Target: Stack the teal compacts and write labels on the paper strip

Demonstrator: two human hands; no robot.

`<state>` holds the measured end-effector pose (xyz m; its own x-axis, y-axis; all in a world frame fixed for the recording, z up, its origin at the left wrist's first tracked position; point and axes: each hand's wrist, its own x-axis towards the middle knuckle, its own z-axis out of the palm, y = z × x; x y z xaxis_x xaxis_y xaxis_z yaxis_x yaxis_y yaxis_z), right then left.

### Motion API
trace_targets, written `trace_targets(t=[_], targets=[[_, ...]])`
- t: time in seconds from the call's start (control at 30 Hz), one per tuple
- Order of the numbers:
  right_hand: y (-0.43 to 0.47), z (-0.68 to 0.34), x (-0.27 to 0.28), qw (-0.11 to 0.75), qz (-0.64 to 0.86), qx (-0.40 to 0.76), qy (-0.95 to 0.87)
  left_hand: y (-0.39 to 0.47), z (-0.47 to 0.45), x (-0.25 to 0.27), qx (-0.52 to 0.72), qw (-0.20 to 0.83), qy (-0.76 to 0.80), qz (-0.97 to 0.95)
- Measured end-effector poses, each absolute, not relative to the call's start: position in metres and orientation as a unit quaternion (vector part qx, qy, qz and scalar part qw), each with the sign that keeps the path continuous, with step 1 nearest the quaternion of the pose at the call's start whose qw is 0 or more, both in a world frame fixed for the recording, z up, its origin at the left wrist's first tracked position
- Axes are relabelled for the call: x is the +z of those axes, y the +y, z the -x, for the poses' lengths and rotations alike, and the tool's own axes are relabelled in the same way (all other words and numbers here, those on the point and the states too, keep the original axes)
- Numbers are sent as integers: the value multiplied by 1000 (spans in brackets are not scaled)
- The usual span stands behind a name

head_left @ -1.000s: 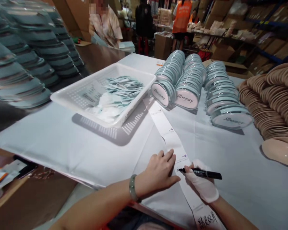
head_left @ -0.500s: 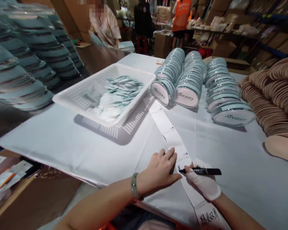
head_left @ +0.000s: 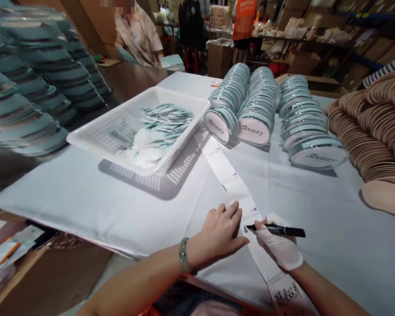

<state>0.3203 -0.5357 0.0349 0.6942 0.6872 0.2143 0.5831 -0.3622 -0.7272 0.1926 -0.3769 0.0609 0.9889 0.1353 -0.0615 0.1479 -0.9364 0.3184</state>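
A long white strip of labels (head_left: 228, 175) runs down the table toward me. My left hand (head_left: 222, 230), bare with a green bangle (head_left: 183, 255) on its wrist, lies flat with fingers extended on the strip's left edge. In my right hand (head_left: 281, 248), which wears a white glove with bare fingertips, a black marker (head_left: 285, 230) is gripped. Its tip is at the paper beside a freshly inked character (head_left: 245, 229). Nearer me, another label carries larger handwritten black characters (head_left: 287, 295).
A white plastic basket (head_left: 115, 156) of small packets stands on the left. Rows of wrapped oval packs (head_left: 255, 131) marked "beauty" are behind the strip. Beige oval pieces (head_left: 386, 195) are stacked at right. More wrapped stacks (head_left: 29, 114) stand far left. A person (head_left: 140, 37) sits across the table.
The marker tip has moved slightly up and right, and the inked character has gained strokes. My left hand stays put. A striped sleeve has appeared at the far right.
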Motion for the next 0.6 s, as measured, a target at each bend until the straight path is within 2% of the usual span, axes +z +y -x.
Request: trace_targets(t=[0.13,0.37,0.5,0.6], targets=[[-536,-320,35,416,824,39,-383,-376,-193,61,-23,164,71,-984],[-536,-319,35,444,821,47,-355,-377,-192,61,-24,162,70,-984],[-536,-318,34,462,816,94,-335,-377,-193,60,-26,164,70,-984],[-536,-319,33,450,821,81,-341,-377,-194,60,-29,165,71,-983]])
